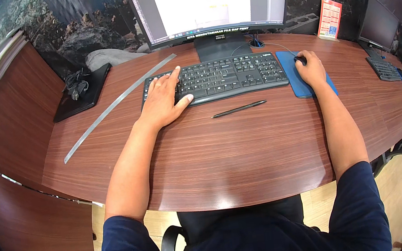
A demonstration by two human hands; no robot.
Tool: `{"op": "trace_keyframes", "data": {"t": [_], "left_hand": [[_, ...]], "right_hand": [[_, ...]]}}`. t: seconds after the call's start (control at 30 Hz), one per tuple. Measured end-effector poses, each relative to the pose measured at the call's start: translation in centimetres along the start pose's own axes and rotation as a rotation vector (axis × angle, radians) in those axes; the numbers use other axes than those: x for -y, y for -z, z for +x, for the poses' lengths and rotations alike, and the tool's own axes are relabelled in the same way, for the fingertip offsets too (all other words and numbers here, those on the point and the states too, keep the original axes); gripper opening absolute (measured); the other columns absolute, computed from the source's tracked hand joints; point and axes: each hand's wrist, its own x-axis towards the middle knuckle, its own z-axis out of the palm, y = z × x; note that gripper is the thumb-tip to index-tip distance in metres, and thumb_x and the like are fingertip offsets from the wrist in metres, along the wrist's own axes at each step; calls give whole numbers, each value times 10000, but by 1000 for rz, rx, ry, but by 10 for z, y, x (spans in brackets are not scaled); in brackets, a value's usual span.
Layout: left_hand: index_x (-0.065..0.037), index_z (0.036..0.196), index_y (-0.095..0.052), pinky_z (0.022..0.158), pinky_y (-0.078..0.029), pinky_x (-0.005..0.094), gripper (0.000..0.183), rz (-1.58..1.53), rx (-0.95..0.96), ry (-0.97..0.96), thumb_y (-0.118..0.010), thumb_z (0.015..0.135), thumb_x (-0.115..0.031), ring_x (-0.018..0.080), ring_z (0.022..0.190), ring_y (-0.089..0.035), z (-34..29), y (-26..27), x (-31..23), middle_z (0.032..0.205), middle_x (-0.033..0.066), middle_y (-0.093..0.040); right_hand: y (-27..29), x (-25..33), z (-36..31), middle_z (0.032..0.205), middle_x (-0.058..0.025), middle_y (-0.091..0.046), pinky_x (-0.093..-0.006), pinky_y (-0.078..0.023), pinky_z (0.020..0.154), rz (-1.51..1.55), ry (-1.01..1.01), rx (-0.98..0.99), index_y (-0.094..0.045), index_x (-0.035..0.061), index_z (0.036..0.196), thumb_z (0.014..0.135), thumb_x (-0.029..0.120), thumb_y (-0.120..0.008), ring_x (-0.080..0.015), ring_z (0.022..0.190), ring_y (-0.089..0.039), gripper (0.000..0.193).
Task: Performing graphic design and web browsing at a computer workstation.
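My left hand (163, 100) rests on the left end of a black keyboard (225, 77), fingers stretched over the keys and thumb apart at the near edge. On a blue mouse pad (292, 75), my right hand (312, 69) is curled over a dark computer mouse (300, 60), which is mostly hidden under the fingers. A dark pen (238, 109) lies on the desk just in front of the keyboard. Behind the keyboard stands a lit monitor (215, 1) with a page layout in a design program.
A long clear ruler (116, 102) lies slantwise left of the keyboard. A closed black laptop (80, 98) with a coiled cable (75, 85) sits at the far left, beside a wooden partition (12, 115). A red-and-white card stand (329, 18) and a second monitor (377, 21) with keyboard are at right.
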Motion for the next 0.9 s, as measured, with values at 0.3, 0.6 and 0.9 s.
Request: {"op": "trace_keyframes", "data": {"t": [0.3, 0.6, 0.9], "left_hand": [[-13, 1582, -351, 1130, -431, 507, 855, 51, -60, 371, -625, 969, -543, 447, 1374, -520, -13, 29, 35, 1463, 304, -545], [-45, 1603, -334, 1031, -500, 468, 859, 18, 133, 583, -595, 983, -579, 421, 1203, -658, -22, 34, 49, 1254, 289, -688], [-70, 1579, -377, 1085, -462, 484, 700, -42, 81, 543, -581, 1007, -418, 411, 1296, -600, -27, 20, 64, 1375, 271, -632]], "right_hand": [[0, -1, 0, 1301, -112, -675, -461, -508, 1022, -9, 1, -2, -726, 124, 1185, 869, 256, -662, -353, 1209, -639, 349], [-1, -2, 1, 1304, -131, -671, -459, -505, 1031, -4, -1, 0, -733, 103, 1172, 869, 257, -658, -357, 1212, -635, 349], [-3, 1, 1, 1314, -135, -664, -474, -495, 1042, -48, -10, -20, -727, 114, 1192, 865, 255, -683, -380, 1211, -629, 359]]}}
